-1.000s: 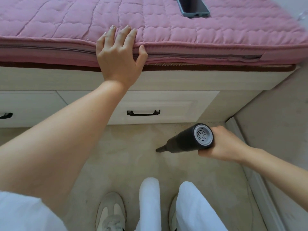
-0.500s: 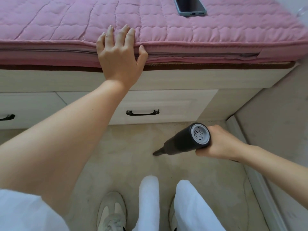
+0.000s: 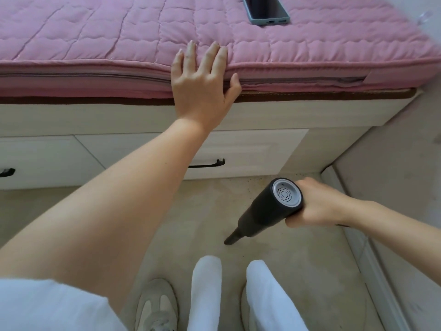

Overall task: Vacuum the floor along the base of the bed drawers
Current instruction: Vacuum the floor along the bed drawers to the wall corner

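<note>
The left hand (image 3: 202,91) lies flat on the edge of the pink mattress (image 3: 95,37), fingers straight and a little spread over the top, thumb down against the side seam; it grips nothing. Beyond its fingertips and to their right, one phone (image 3: 266,9) lies face up on the mattress, well apart from the hand.

The right hand (image 3: 317,204) is wrapped around the handle of one small black handheld vacuum (image 3: 265,211), fingers curled tight on it. The vacuum slants down and to the left of that hand, its round grey rear cap facing up, its narrow nozzle (image 3: 232,237) at the beige floor (image 3: 202,211); whether the tip touches the floor cannot be told.

Below the left hand run two white drawers: one (image 3: 257,151) directly under the wrist with a black handle (image 3: 210,164) half hidden by the forearm, the other (image 3: 43,158) further left with only the end of its handle showing. Dark specks lie on the floor at the drawer base, just ahead of the right hand.

Two white trouser legs and two pale shoes show near the bottom.
</note>
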